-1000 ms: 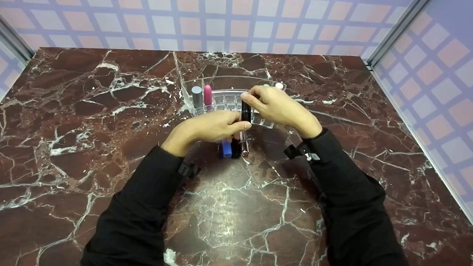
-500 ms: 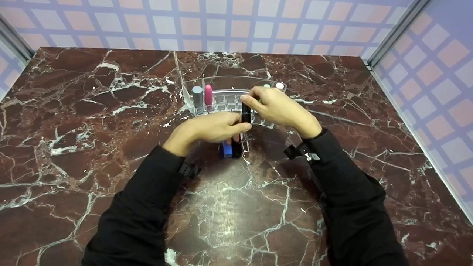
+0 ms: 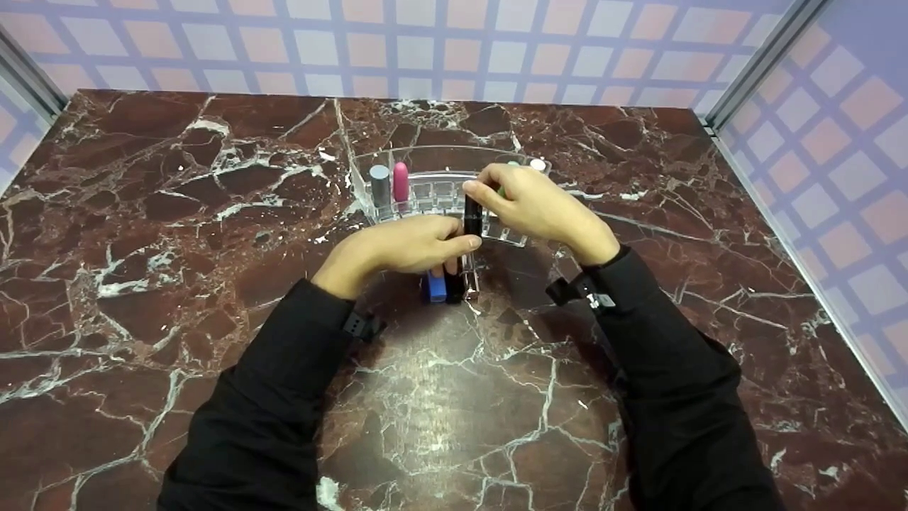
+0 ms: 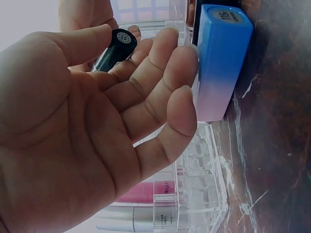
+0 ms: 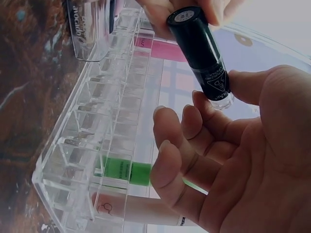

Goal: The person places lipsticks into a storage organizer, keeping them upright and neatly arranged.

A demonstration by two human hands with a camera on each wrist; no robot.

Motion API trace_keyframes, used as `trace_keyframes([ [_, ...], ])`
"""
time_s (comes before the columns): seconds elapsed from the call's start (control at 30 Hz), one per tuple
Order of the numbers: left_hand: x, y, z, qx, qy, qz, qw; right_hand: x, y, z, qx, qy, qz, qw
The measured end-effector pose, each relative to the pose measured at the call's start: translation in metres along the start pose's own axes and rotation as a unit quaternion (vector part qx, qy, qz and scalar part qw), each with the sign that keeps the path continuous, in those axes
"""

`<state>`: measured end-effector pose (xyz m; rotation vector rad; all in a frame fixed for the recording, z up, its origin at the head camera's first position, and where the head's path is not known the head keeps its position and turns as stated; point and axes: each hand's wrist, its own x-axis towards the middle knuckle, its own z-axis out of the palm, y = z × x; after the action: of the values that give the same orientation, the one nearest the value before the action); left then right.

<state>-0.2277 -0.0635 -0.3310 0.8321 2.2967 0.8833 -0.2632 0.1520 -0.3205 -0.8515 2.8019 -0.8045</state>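
Observation:
Both hands hold a black lipstick (image 3: 472,216) upright in front of a clear lipstick organizer (image 3: 443,210). My left hand (image 3: 397,243) pinches its lower end between thumb and index finger; the left wrist view shows the round label on its base. The upper end, with a clear tip in the right wrist view, is between the thumb and fingers of my right hand (image 3: 539,202). Beneath my left hand stand a blue-and-pink lipstick (image 4: 223,58), a black tube (image 3: 454,289) and a clear-cased lipstick (image 5: 90,29), partly hidden by the fingers.
In the organizer's left side stand a silver tube (image 3: 380,186) and a pink tube (image 3: 401,182). A green tube (image 5: 126,171) and a pale tube (image 5: 141,208) occupy its right side. A checked panel (image 3: 425,50) borders the marbled table (image 3: 177,298) behind.
Both hands keep their hold on the black lipstick, almost in place. Only slight shifts of the fingers show.

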Motion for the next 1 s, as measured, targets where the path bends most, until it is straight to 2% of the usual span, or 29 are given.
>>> trace_keyframes([
  [0.17,-0.003,0.0,-0.004,0.013,0.013,-0.008,0.9998,-0.002,0.0,-0.006,0.014,0.018,0.002,0.9997],
  [0.3,-0.006,0.0,-0.008,0.033,0.035,-0.024,0.9985,-0.004,0.001,-0.01,0.022,0.039,0.005,0.999],
  [0.5,-0.012,-0.002,-0.014,0.04,0.08,-0.086,0.9923,-0.006,0.002,-0.014,0.024,0.054,0.002,0.9982],
  [0.67,-0.016,-0.004,-0.02,0.065,0.108,-0.137,0.9824,-0.005,0.002,-0.016,0.033,0.067,0.005,0.9972],
  [0.8,-0.02,-0.005,-0.024,0.075,0.112,-0.176,0.9751,-0.005,0.003,-0.016,0.033,0.085,0.0,0.9958],
  [0.87,-0.021,-0.006,-0.026,0.085,0.114,-0.207,0.968,-0.005,0.004,-0.016,0.031,0.096,-0.001,0.9949],
  [1.0,-0.024,-0.011,-0.027,0.107,0.116,-0.274,0.9486,-0.004,0.007,-0.016,0.019,0.114,0.011,0.9932],
])
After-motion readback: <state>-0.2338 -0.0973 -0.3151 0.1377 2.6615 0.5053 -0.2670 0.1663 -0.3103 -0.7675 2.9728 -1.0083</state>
